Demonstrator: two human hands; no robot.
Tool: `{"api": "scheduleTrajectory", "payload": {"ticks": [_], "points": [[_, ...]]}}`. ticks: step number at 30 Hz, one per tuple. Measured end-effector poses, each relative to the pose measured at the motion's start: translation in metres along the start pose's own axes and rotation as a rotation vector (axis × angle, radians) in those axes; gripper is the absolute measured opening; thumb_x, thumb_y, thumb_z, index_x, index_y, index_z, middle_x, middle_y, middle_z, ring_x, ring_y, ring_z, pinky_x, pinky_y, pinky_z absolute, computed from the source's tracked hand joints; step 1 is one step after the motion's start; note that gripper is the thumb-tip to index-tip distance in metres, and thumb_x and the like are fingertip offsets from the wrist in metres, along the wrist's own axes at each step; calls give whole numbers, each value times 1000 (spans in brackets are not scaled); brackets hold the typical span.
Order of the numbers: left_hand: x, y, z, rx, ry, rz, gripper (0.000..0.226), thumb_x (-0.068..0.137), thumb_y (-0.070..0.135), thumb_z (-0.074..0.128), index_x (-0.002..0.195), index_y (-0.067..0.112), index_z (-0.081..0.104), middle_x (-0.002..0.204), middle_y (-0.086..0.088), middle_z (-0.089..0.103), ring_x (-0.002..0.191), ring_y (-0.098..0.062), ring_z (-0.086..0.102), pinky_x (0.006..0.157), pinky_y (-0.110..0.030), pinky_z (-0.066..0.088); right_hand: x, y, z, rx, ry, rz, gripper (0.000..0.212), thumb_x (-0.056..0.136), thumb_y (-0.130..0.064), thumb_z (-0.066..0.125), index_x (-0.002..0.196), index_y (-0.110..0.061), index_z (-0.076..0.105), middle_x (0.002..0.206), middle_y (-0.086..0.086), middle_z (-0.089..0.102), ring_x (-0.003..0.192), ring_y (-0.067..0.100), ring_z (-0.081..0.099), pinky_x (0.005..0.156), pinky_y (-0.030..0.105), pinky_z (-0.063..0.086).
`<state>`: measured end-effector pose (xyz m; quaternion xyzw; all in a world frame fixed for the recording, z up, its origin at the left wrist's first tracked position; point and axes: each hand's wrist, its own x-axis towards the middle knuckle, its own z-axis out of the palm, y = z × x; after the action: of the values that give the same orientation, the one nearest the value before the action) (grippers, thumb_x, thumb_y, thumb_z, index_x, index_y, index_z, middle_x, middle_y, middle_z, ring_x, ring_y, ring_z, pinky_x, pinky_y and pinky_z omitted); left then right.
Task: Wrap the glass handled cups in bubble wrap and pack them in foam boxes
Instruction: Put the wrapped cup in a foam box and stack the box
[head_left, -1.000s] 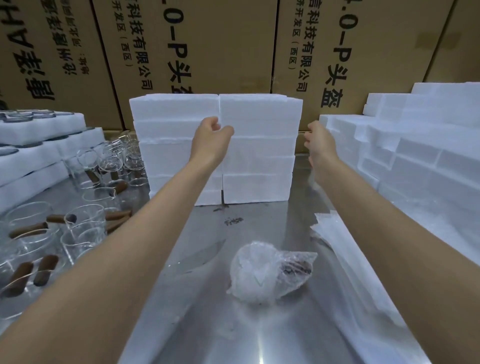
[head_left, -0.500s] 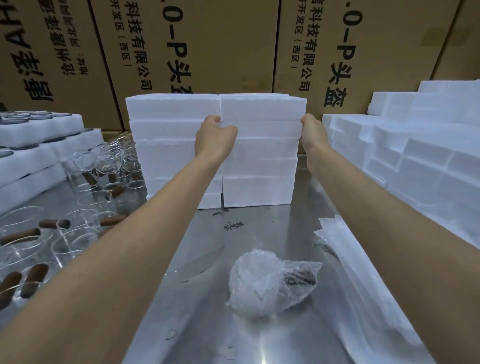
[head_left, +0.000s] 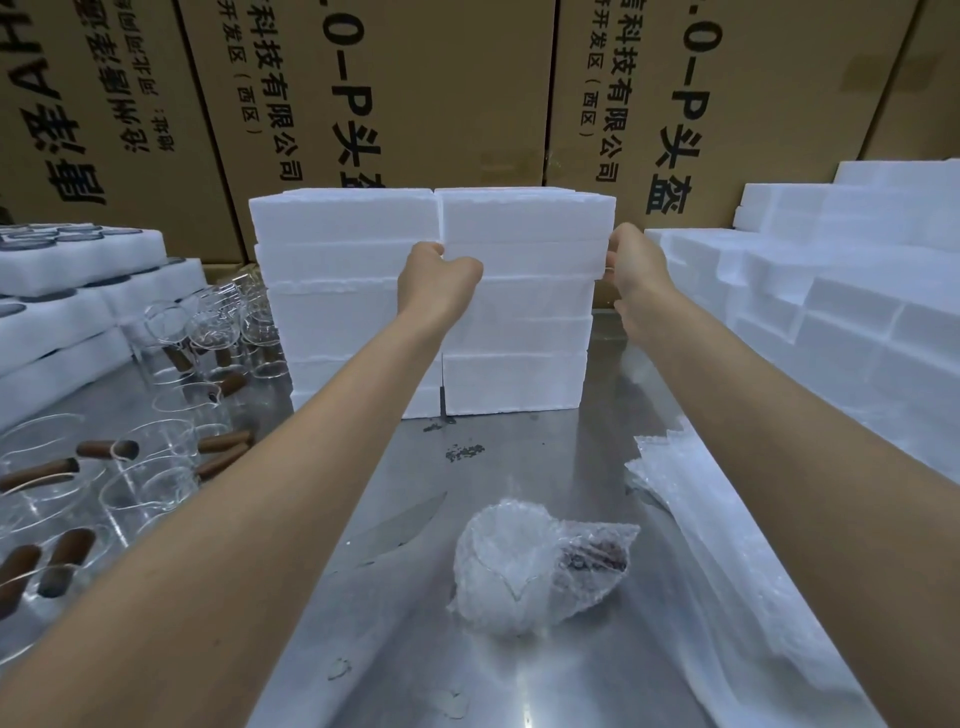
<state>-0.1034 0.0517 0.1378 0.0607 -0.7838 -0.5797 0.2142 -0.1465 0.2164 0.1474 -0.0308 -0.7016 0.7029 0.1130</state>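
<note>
Two stacks of white foam boxes stand side by side at the back of the steel table. My left hand (head_left: 436, 275) grips the left end of the upper foam box (head_left: 524, 234) in the right stack, at the seam between the stacks. My right hand (head_left: 631, 267) holds the same box's right end. A cup wrapped in bubble wrap (head_left: 535, 566) lies on the table (head_left: 519, 467) below my arms, its brown handle showing through. Several unwrapped glass cups with brown handles (head_left: 130, 467) stand at the left.
Bubble wrap sheets (head_left: 691, 499) lie along the right. More foam boxes (head_left: 831, 291) are piled at far right, and foam trays (head_left: 78, 291) holding glassware sit at far left. Printed cardboard cartons (head_left: 415, 93) wall off the back.
My right hand has moved left from the open air onto the right end of the foam box. My left hand has stayed at the seam between the stacks.
</note>
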Motion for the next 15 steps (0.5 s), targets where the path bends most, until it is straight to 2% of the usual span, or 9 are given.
{"api": "scheduleTrajectory", "payload": {"ticks": [2,4,6,7,8,10,11,13,15], "points": [[0,0,-1,8,-7,-11,54,88,13,51,141,10,40,120,-2,47,94,-16,48,95,-38,49,0,0,-3,20,-1,-4,32,95,-21,29,118,-14,49,96,-3,56,76,7,49,75,30,34],[-1,1,-1,-11,0,-10,54,88,13,52,140,10,40,116,0,46,94,-15,48,95,-38,49,-1,-1,-7,19,-10,-22,25,95,-20,30,109,-14,50,101,2,59,86,13,53,96,35,36],[-3,1,-2,-39,6,-7,52,88,14,52,139,12,42,102,6,47,85,-7,48,92,-36,50,-5,-4,-12,-35,-5,-52,28,93,-18,33,110,-6,51,120,16,58,110,27,54,107,43,29],[-5,2,-2,-46,12,-1,51,88,14,52,138,14,43,96,9,46,81,-3,47,90,-35,50,-8,-5,-14,-68,-6,-64,29,92,-16,35,111,-2,52,121,21,55,114,33,51,108,46,26],[-7,2,-3,-48,19,14,50,88,14,52,137,15,43,91,12,44,80,-1,46,89,-34,50,-10,-7,-16,-87,-8,-85,25,91,-15,36,103,-1,51,110,23,55,105,36,51,109,48,26],[-14,5,-5,-48,26,56,50,88,14,52,137,16,43,86,11,44,79,-1,47,87,-33,50,-16,-10,-22,-93,-4,-120,11,91,-15,37,89,-10,48,86,6,45,85,20,43,105,42,34],[-19,7,-6,-49,25,79,50,88,14,52,137,16,43,83,9,44,78,-1,48,86,-33,50,-20,-12,-24,-89,-10,-134,13,92,-16,39,96,-14,51,90,-1,44,88,15,42,98,36,37],[-32,10,-9,-56,24,121,49,89,12,52,137,16,43,78,9,44,75,-2,49,83,-32,50,-30,-13,-31,-88,-36,-164,33,93,-19,42,126,-17,47,110,-4,47,103,14,43,89,30,32],[-48,11,-14,-62,25,158,48,88,12,52,135,17,44,74,9,44,73,-4,50,78,-29,49,-45,-13,-38,-105,-41,-181,41,92,-21,44,133,-20,42,119,-7,47,112,14,42,90,30,31]]}}
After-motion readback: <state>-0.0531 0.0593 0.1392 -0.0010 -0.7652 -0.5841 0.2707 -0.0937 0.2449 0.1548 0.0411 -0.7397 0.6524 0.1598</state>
